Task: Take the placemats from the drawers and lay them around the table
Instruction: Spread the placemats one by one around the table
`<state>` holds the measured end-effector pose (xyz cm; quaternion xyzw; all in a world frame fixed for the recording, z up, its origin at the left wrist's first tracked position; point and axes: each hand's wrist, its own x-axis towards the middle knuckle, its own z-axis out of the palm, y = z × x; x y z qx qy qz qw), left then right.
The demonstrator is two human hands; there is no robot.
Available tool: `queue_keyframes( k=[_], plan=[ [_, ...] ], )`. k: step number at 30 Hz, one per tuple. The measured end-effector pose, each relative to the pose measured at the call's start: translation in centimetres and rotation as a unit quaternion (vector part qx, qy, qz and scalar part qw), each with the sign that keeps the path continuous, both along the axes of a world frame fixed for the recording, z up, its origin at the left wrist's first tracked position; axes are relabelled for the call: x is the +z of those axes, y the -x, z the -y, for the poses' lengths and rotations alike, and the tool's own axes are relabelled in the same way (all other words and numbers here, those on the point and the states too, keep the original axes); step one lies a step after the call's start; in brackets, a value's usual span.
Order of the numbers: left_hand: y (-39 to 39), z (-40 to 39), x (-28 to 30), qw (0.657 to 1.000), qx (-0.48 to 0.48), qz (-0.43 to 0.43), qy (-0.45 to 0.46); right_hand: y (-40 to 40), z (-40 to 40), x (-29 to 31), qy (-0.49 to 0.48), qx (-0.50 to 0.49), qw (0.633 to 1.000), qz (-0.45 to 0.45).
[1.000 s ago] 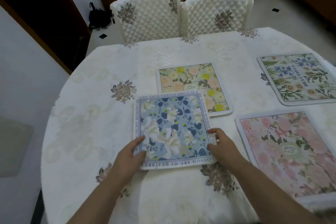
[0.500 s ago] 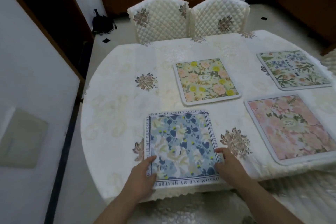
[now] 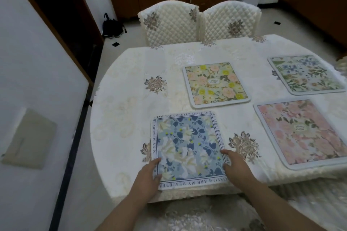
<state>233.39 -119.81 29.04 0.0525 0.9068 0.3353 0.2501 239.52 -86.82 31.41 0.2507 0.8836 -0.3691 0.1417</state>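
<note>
The blue floral placemat (image 3: 188, 149) lies flat at the table (image 3: 122, 118) edge, lower centre of the frame, long axis running away from the person. Left hand (image 3: 148, 176) and right hand (image 3: 235, 169) press its near corners, fingers mostly straight, equally near.

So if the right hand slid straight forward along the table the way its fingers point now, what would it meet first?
Probably the yellow-and-peach floral placemat. The right hand rests on the right edge of the blue floral placemat, fingers pointing away and slightly left. Only bare cream tablecloth seems to lie between, though depth is unclear.
</note>
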Motion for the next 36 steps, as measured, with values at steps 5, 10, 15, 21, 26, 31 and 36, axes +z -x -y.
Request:
queue_keyframes(
  k=[5, 10, 15, 21, 26, 31, 36],
  plan=[
    [-1.0, -0.1, -0.7, 0.99, -0.008, -0.082, 0.116, -0.6, 0.9, -1.7, -0.118, 0.0, 0.991, -0.066],
    [-2.1, -3.5, -1.1, 0.943, -0.205, -0.21, 0.157, -1.5, 5.4, -4.1, -0.154, 0.237, 0.958, -0.041],
    [-3.0, -5.3, -2.6, 0.943, -0.22, -0.178, 0.176, -2.7, 5.9, -5.3, -0.195, 0.266, 0.944, -0.023],
    [-2.9, -0.9, -3.4, 0.937, -0.171, -0.194, 0.233, -3.5, 1.3, -4.4, -0.177, 0.221, 0.959, 0.025],
    [-1.3, 0.1, -3.6, 0.949, -0.125, -0.159, 0.243, -1.7, 0.3, -3.7, -0.158, 0.144, 0.976, 0.037],
    [4.3, -5.8, -1.1, 0.951, -0.141, -0.187, 0.202, 5.7, 1.2, -2.7, -0.152, 0.16, 0.975, -0.012],
    [12.2, -11.2, -0.6, 0.955, -0.146, -0.155, 0.206, 14.4, 0.6, -2.7, -0.135, 0.185, 0.973, -0.02]
  ],
)
